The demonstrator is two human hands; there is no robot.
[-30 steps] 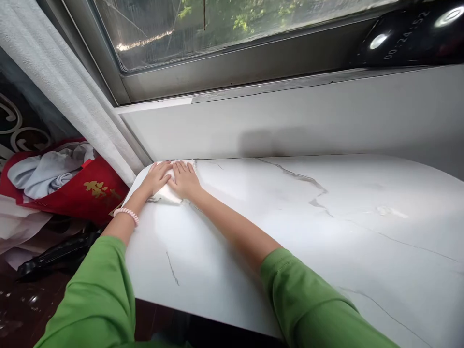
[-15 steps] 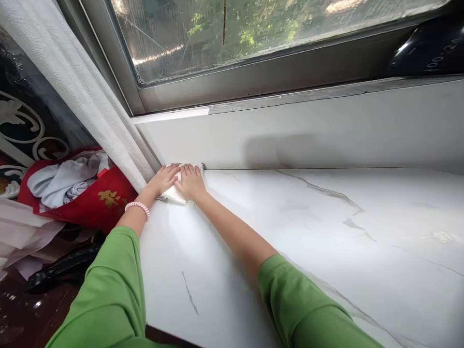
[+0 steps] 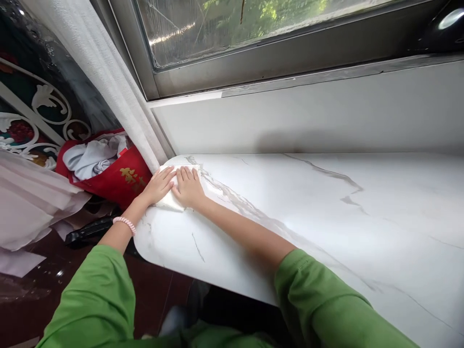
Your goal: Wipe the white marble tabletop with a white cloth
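Observation:
Both of my hands lie flat on a white cloth point(image 3: 170, 201) near the far left corner of a white marble-patterned tabletop point(image 3: 308, 212). My left hand point(image 3: 158, 186), with a pink coiled band at its wrist, rests on the cloth's left part with fingers stretched out. Beside it, my right hand point(image 3: 188, 188) presses on the middle of the cloth, its fingers straight. The two hands are close together, thumb side to thumb side. Cloth edges show behind the fingers and in front of the palms; the rest is hidden under the hands.
Behind the table stands a low white wall point(image 3: 224, 128) below a metal-framed window point(image 3: 275, 58). A white curtain point(image 3: 105, 72) hangs at the left corner. A red bag point(image 3: 112, 181) holding pale fabric sits beyond the table's left end. A dark shiny object point(image 3: 444, 34) is at upper right.
The view has shifted, so the table's rounded left end and front edge now show. My hands and the cloth have moved slightly nearer, away from the back wall. Both palms stay on the cloth.

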